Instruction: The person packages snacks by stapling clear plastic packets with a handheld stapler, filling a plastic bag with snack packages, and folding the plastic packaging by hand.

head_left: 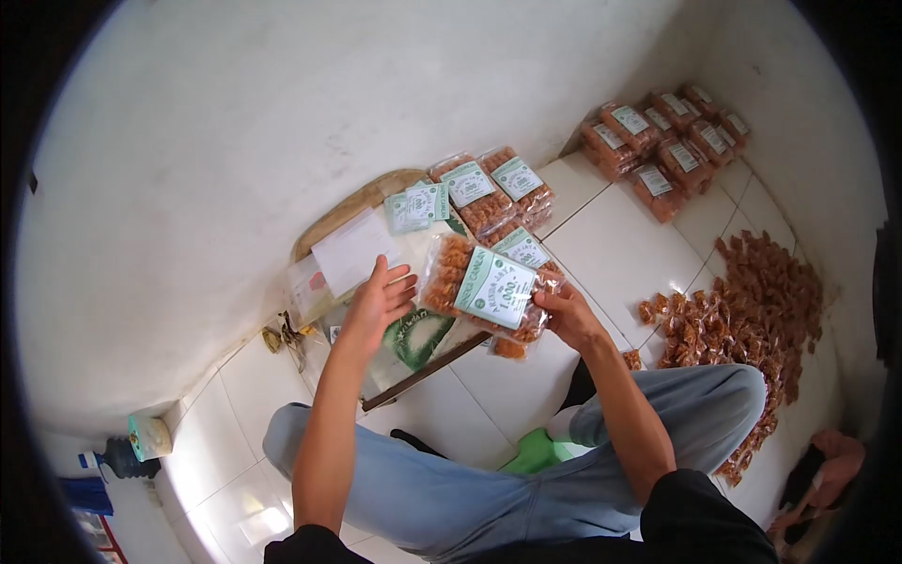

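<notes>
My right hand (pixel 569 315) grips the lower right side of a clear snack pack (pixel 449 263), thumb on its front. Brown snack pieces show through the plastic, and a white and green label (pixel 498 289) covers its middle. My left hand (pixel 381 299) is open beside the pack's left end, fingers apart, palm facing it, with a small gap between. Below both hands is a low table (pixel 427 373) with a dark edge. Loose labels (pixel 416 207) and white sheets (pixel 355 249) lie on it. More labelled packs (pixel 470 195) are stacked at its far right, one partly hidden behind the held pack.
Stacked labelled packs (pixel 681 155) stand in the far right corner. A large heap of small wrapped snacks (pixel 742 301) spreads over the tiled floor (pixel 601 244) to the right. Green plastic (pixel 536 453) lies by my foot. A water bottle (pixel 127 459) and a tub (pixel 150 437) are at lower left.
</notes>
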Motion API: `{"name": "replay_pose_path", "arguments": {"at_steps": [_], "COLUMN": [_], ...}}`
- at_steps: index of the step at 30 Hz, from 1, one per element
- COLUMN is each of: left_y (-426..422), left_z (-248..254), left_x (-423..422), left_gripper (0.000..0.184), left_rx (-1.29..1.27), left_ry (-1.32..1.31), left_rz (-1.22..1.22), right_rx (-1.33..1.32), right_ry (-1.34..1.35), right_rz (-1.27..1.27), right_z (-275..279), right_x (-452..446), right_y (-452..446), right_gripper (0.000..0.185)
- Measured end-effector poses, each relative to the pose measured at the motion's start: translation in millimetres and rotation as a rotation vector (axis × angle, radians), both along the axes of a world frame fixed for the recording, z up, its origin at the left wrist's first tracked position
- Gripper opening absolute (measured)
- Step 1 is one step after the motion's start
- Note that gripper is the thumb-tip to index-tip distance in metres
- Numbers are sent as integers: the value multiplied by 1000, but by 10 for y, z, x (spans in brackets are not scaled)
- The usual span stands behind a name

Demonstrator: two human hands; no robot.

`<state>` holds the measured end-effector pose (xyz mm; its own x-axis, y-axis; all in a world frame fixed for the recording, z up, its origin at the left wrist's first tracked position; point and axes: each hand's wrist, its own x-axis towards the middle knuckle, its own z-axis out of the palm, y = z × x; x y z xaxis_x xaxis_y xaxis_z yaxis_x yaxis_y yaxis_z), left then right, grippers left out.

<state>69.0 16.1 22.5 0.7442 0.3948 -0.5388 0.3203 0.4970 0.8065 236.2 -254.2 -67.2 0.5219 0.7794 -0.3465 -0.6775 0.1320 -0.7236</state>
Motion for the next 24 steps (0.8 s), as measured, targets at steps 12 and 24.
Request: {"name": "replay_pose_path", "arguments": {"at_steps": [12,24], "left_y": [21,162], "left_z": [431,306], "left_x": [-540,-640], "left_gripper": [50,47], "left_rx": [1021,948], "left_ry": [299,330], "left_rz": [-248,-234], "right_rx": [-271,-1087], "right_ry": [-29,-544], "right_rz": [-804,-338], "right_z": [-1029,-2147], "right_x": [1370,1364], "right_y": [-661,-484], "right_gripper": [33,54]}}
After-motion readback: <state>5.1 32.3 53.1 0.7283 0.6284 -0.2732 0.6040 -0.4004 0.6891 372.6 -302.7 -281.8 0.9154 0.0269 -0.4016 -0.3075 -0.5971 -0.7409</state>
